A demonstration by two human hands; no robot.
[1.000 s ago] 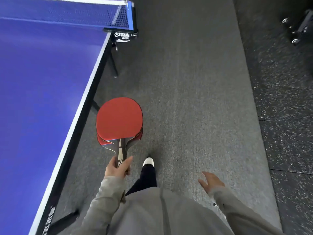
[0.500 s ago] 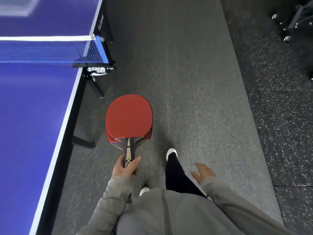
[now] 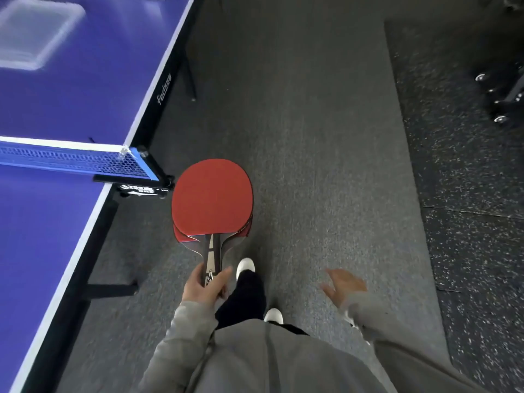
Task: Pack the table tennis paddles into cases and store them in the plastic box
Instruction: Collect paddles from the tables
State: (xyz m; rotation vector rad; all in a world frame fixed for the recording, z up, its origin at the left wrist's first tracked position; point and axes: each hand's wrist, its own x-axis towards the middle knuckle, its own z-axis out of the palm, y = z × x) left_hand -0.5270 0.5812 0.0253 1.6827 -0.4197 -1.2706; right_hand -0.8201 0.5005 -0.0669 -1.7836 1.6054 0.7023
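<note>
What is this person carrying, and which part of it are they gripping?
The left hand grips what look like two stacked red paddles by the lower end of the handles. The right hand holds nothing.

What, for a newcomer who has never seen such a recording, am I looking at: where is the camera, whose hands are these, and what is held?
No machine here: a person wears one camera on the head, looking forward and down, so you see their own grey sleeves and hands. The left hand grips the handles of what look like two stacked red paddles. The right hand is open and holds nothing. On the left is a blue table with a net; beyond the net a blurred clear box lies on it. Below is grey floor.
</note>
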